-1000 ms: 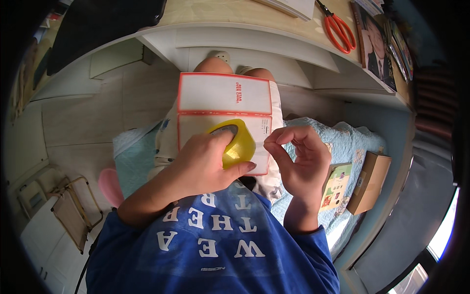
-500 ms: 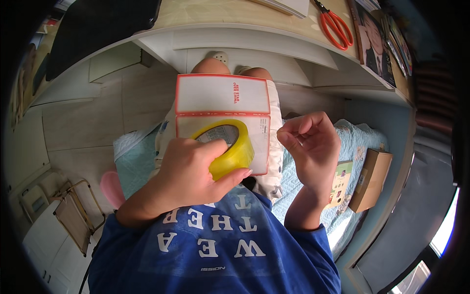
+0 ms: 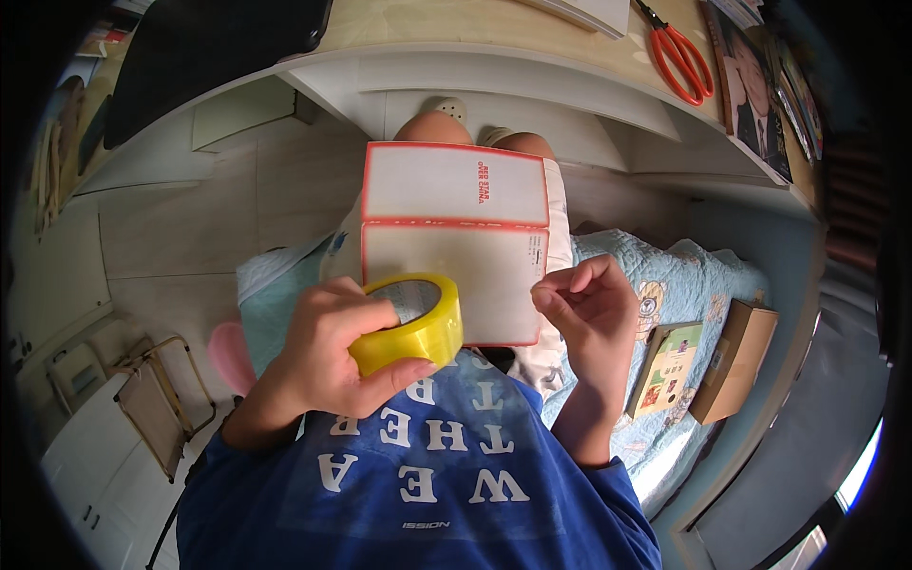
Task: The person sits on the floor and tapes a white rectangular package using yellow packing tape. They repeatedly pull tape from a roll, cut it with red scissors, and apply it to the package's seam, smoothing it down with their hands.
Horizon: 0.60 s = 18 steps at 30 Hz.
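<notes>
A roll of yellow packing tape (image 3: 407,332) is gripped in my left hand (image 3: 332,351), with fingers inside the core and the thumb along its outer side. My right hand (image 3: 594,313) is raised to the right of the roll, thumb and forefinger pressed together. Whatever they pinch is too thin or too clear to make out. Beneath both hands, a white book cover with red borders (image 3: 456,185) lies across my lap, a red-edged fold dividing it into two panels. The roll hides part of its lower left, and my right fingertips are beside its right edge.
On the desk (image 3: 427,43) ahead lie red-handled scissors (image 3: 680,62), a dark flat object (image 3: 209,57) and several books or magazines (image 3: 746,85). To the right, a bed quilt (image 3: 617,252) holds a green-and-cream book (image 3: 667,370) and a cardboard box (image 3: 733,361). A folding chair (image 3: 157,404) stands at left.
My left hand has lowered the tape roll toward me and turned it, uncovering more of the book cover. The right hand has dropped slightly, still pinched. The whole view has shifted a little.
</notes>
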### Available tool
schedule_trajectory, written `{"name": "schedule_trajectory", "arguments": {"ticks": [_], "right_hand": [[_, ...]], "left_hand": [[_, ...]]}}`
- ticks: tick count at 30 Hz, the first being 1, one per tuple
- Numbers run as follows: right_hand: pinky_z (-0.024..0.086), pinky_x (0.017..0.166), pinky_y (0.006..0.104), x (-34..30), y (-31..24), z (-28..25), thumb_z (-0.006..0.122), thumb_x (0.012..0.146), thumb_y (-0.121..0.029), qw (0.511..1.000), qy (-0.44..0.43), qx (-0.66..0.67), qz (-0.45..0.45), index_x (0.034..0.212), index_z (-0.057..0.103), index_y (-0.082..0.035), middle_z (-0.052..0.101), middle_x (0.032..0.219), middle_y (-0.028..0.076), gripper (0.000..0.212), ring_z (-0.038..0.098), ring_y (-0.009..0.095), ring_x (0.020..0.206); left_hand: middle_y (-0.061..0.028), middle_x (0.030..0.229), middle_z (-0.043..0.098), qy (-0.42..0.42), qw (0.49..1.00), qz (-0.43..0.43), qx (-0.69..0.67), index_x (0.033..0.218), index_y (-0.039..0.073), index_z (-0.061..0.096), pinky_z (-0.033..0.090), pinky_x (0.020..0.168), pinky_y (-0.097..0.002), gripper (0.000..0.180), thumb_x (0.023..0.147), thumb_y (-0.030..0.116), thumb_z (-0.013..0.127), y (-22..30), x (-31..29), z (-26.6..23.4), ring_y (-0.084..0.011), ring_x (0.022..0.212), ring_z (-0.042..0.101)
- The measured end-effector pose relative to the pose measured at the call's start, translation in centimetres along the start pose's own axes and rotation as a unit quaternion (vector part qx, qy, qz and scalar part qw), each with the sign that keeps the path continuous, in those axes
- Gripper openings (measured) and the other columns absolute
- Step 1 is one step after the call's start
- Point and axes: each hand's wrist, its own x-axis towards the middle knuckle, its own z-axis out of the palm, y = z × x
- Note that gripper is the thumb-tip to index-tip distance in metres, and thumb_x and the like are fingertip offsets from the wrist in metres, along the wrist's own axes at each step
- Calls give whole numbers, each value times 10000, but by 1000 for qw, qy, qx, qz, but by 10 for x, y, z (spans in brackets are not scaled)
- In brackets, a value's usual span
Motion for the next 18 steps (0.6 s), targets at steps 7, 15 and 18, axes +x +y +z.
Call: {"name": "schedule_trajectory", "arguments": {"ticks": [7,15,18], "right_hand": [[565,822,280,19,26,8,746,850,85,1000,-4,-6,7,910,505,-13,704,926,117,267,686,141,884],[566,790,272,24,33,17,759,840,88,996,9,-57,-62,916,542,-7,733,909,130,249,708,147,864],[577,753,268,24,36,27,774,829,60,966,35,-168,-195,926,592,12,743,864,108,212,723,148,792]], "left_hand": [[-123,646,640,50,997,-26,56,761,30,673,458,496,-357,269,730,226,855,0,12,-4,-289,533,622],[-134,610,601,60,994,-83,32,690,30,629,426,460,-345,300,748,231,845,4,16,-12,-283,492,595],[-141,606,595,67,992,-82,63,673,28,608,421,452,-354,316,749,225,843,6,20,-14,-305,483,584]]}}
